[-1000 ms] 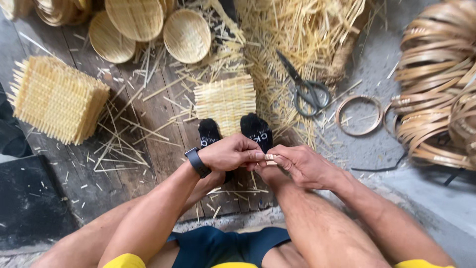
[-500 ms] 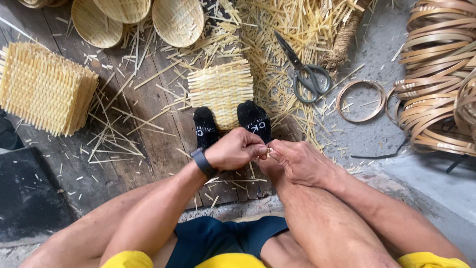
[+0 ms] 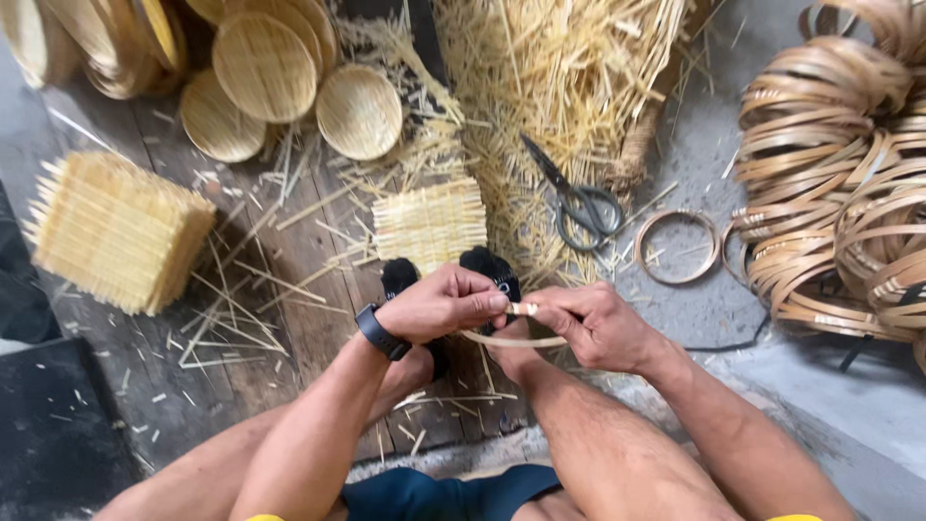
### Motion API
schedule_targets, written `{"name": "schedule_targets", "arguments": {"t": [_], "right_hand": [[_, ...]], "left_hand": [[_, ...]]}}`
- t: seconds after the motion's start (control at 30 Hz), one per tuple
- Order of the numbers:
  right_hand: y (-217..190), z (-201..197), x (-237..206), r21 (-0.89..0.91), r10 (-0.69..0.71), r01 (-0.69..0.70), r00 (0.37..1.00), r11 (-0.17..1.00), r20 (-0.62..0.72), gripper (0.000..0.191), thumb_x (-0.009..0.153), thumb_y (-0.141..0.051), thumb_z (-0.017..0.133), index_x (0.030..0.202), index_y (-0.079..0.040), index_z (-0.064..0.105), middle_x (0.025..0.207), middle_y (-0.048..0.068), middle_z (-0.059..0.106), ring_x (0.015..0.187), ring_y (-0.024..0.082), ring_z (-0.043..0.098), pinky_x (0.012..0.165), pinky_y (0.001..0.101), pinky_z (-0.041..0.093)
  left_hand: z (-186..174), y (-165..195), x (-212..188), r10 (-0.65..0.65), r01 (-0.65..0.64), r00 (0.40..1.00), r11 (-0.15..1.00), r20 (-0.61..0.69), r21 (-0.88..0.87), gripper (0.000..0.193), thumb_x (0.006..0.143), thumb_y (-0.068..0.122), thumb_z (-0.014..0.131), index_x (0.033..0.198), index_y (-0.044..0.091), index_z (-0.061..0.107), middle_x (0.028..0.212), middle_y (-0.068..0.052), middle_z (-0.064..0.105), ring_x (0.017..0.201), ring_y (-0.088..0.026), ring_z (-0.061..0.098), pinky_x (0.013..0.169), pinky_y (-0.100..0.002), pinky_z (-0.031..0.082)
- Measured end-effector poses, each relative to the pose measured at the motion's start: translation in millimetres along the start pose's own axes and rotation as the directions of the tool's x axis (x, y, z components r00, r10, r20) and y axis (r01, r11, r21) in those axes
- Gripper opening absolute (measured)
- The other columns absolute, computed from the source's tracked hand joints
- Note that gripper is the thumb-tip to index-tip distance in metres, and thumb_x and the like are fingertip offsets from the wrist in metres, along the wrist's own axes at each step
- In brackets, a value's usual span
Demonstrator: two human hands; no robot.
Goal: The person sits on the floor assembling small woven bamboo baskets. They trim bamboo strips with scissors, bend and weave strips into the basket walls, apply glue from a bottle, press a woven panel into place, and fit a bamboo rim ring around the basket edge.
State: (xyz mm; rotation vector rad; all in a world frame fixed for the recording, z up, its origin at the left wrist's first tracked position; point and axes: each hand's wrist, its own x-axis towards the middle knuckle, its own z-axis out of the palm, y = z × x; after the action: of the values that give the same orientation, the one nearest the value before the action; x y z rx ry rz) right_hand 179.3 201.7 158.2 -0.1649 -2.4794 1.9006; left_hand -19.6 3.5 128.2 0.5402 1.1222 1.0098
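Left hand (image 3: 444,304) and right hand (image 3: 588,323) both pinched one bamboo strip (image 3: 516,340) at frame centre. One pair of scissors (image 3: 577,201) at 1 o'clock; one woven mat (image 3: 430,224) at 12; three round trays (image 3: 359,111) at 11.

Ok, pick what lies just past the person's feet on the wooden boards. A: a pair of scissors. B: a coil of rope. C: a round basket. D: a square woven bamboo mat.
D: the square woven mat lies directly beyond the black-socked feet; the scissors sit off to the right.
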Motion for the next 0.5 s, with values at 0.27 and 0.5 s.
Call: {"name": "schedule_targets", "arguments": {"t": [0.27,0.5], "right_hand": [[23,-29,-25,0.611,0.114,0.363,0.791,0.704,-0.601,0.049,0.11,-0.032,0.054,0.13,0.013,0.047,0.11,0.016,0.057,0.102,0.029,0.057,0.092,0.0449,0.049],[-28,4,15,-0.286,-0.205,0.056,0.828,0.956,-0.522,0.055,0.102,-0.036,0.065,0.139,0.003,0.05,0.114,0.011,0.068,0.105,0.021,0.067,0.092,0.0343,0.056]], "left_hand": [[-30,8,-9,0.298,-0.604,0.796,0.444,-0.526,-0.662,0.023,0.106,0.027,0.06,0.106,0.004,0.067,0.065,0.003,0.05,0.064,-0.013,0.048,0.067,-0.03,0.044],[20,16,25,0.469,-0.626,0.666,0.775,-0.58,-0.093,0.019,0.106,0.018,0.06,0.108,0.003,0.072,0.083,-0.002,0.069,0.076,-0.012,0.062,0.074,-0.028,0.053]]}}
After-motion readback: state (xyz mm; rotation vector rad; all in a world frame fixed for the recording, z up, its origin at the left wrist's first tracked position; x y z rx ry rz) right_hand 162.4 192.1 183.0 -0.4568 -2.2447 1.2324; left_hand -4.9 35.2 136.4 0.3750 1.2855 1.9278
